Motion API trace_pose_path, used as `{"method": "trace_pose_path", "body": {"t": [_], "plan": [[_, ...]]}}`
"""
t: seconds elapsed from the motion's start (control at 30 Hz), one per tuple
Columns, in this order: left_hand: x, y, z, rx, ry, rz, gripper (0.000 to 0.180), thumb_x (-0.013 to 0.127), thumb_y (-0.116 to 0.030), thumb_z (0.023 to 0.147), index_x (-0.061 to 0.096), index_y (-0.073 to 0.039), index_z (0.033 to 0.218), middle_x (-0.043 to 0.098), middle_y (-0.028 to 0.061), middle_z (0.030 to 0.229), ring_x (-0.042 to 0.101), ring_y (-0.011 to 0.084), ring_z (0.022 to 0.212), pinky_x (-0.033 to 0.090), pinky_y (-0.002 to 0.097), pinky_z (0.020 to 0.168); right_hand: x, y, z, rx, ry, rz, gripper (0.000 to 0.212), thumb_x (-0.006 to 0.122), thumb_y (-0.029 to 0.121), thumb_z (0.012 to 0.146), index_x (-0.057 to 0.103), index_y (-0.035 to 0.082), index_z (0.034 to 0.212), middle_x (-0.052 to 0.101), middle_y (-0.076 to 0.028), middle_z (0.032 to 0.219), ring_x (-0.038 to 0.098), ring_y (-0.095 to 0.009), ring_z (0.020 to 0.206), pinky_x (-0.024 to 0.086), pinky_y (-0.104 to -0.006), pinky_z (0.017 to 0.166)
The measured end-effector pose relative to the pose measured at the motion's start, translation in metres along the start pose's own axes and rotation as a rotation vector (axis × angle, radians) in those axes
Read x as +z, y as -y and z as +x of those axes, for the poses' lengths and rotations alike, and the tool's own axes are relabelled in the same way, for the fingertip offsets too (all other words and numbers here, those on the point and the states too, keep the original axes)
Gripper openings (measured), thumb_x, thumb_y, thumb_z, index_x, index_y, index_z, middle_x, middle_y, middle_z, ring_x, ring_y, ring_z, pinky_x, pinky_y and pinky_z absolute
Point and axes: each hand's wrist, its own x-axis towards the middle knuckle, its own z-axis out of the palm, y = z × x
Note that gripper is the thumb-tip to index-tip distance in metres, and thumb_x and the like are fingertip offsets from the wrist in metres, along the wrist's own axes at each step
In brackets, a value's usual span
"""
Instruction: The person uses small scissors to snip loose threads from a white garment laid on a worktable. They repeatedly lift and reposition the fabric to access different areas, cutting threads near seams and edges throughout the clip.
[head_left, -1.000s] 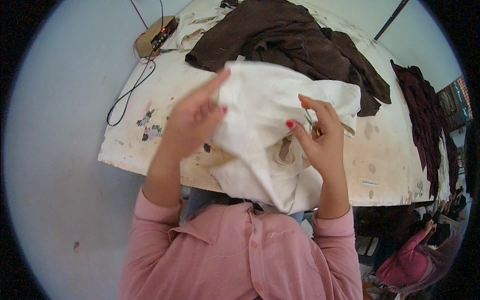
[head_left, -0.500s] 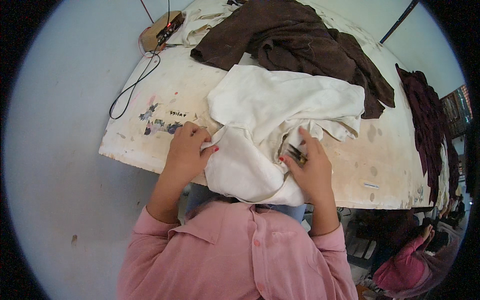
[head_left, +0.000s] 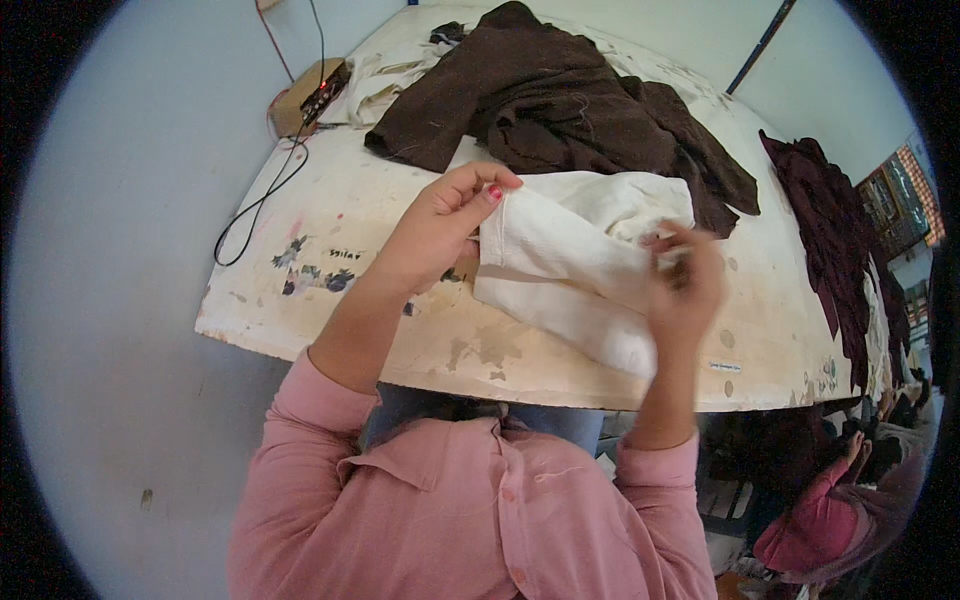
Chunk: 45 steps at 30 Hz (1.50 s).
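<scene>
I see the white cloth (head_left: pixel 580 270) bunched above the table (head_left: pixel 330 300) edge, before the brown garment (head_left: pixel 560 100). My left hand (head_left: pixel 440 225) pinches its upper corner; my blurred right hand (head_left: pixel 685 285) grips its other side.

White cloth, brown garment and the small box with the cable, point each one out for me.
white cloth (head_left: pixel 560 270), head view, on its folded middle.
brown garment (head_left: pixel 560 100), head view, on its bunched centre.
small box (head_left: pixel 305 95), head view, on its top face.
</scene>
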Motion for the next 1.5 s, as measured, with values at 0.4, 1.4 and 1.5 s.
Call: {"method": "trace_pose_path", "body": {"t": [0.4,1.4,1.5], "plan": [[0.006,-0.005,-0.007,-0.088,0.125,-0.209,0.057,0.049,0.013,0.084,0.043,-0.002,0.140,0.055,0.0122,0.128,0.063,0.0180,0.104,0.055,0.0300,0.087,0.052,0.032,-0.032,-0.457,0.160,0.093,0.038,0.069,0.000,0.065,0.071,0.009,0.103,0.066,-0.007,0.090,0.065,-0.023,0.069,0.051,-0.0308,0.058],[0.018,0.002,-0.028,0.010,0.193,-0.260,0.069,0.048,0.010,0.084,0.026,-0.001,0.148,0.048,0.0120,0.135,0.056,0.0065,0.099,0.047,0.0173,0.077,0.031,0.038,-0.033,0.376,0.504,1.119,0.006,0.060,0.010,0.092,0.061,0.004,0.094,0.051,0.004,0.082,0.042,-0.006,0.071,0.033,-0.0180,0.066],[0.029,0.002,-0.033,0.128,0.097,-0.080,0.071,0.052,0.009,0.085,0.024,-0.005,0.149,0.050,0.0118,0.129,0.057,0.0087,0.100,0.049,0.0203,0.082,0.031,0.029,-0.030,0.443,0.500,1.073,0.010,0.062,0.015,0.093,0.060,0.005,0.094,0.050,0.006,0.083,0.042,-0.004,0.072,0.033,-0.0183,0.065]]}}
